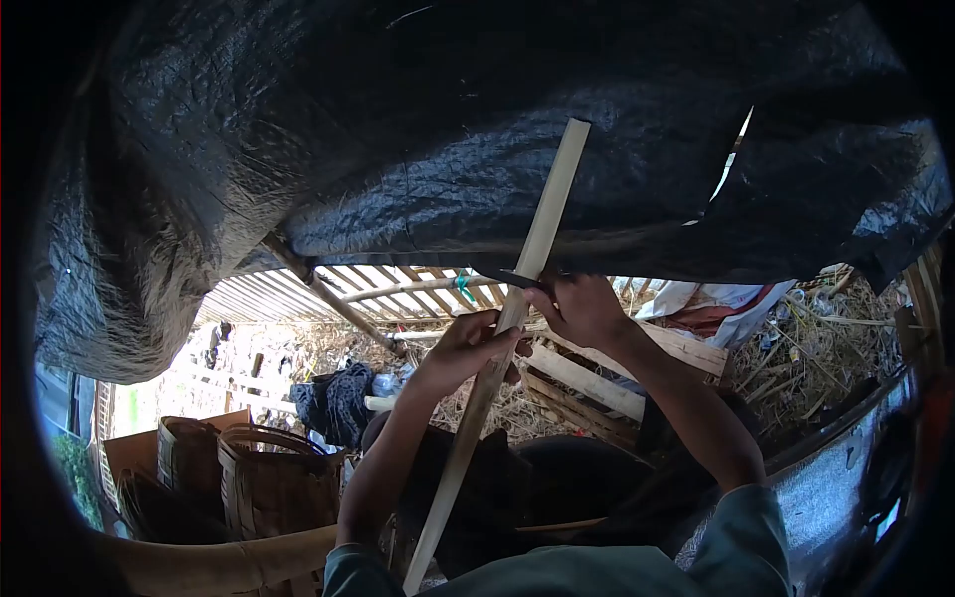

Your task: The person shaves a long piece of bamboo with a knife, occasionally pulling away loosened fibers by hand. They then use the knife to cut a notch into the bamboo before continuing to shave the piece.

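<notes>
Head view, looking up under a black tarp (448,119). The bamboo strip (552,194) runs on a slant through mid-frame, its top end up against the tarp and its bottom end down near my chest, w/ both hands on it about halfway along.

Left hand (468,350): fingers curled shut round the strip from the left side, thumb across the front. Right hand (580,310): sits just above and touching the strip's right edge, fist closed on what looks like a dark blade (517,280) whose tip lies across the strip. Handle is hidden in the fist, so I can't confirm more than that.

Handling, my read: the strip is long, thin and flat, prob. light and springy. It'd be stiff along its length but would flex if held only at one end. Cut edges likely sharp and splintery, so grip the flat faces, not the edges, and stay close to the blade to stop it whipping. Surface looks dry, not slippery.

Containers: two woven baskets at lower left, the nearer basket (269,438) beside a second basket (184,448), both upright w/ open tops. Insides are dark, so I can't tell what's in them. A white sack (706,298) lies behind the right hand, contents not visible. A dark cloth (333,398) lies in a heap between the baskets and the left arm.
</notes>
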Tool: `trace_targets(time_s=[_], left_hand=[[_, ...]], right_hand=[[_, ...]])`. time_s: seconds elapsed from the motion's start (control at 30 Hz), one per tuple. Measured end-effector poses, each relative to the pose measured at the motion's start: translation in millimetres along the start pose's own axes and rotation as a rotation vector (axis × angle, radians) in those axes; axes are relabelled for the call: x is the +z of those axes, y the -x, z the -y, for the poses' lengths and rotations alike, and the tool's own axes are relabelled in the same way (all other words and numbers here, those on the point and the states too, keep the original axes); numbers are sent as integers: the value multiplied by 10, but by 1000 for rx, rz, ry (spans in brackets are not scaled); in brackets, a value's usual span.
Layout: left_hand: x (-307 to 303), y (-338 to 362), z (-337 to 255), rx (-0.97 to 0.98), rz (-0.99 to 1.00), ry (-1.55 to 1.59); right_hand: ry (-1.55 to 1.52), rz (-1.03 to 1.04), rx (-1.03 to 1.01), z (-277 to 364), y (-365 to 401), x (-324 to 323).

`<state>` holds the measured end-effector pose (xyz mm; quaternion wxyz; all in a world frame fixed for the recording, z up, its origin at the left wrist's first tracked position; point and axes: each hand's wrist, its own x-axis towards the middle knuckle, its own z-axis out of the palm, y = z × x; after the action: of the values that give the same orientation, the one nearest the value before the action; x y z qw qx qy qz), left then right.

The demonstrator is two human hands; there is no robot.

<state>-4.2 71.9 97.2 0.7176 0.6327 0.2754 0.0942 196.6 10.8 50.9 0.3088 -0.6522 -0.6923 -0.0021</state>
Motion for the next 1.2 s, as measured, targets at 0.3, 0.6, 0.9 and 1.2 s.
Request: trace_targets(time_s=[0.3, 0.6, 0.9, 1.2], left_hand=[[29, -356, 91, -17, 27, 49], [223, -178, 169, 55, -153, -22], [212, -44, 304, 8, -105, 25], [294, -6, 238, -21, -176, -43]], right_hand=[[42, 16, -22, -9, -26, -18], [-7, 139, -74, 61, 19, -62], [-59, 147, -83, 154, 116, -64], [68, -69, -42, 1, 18, 4]])
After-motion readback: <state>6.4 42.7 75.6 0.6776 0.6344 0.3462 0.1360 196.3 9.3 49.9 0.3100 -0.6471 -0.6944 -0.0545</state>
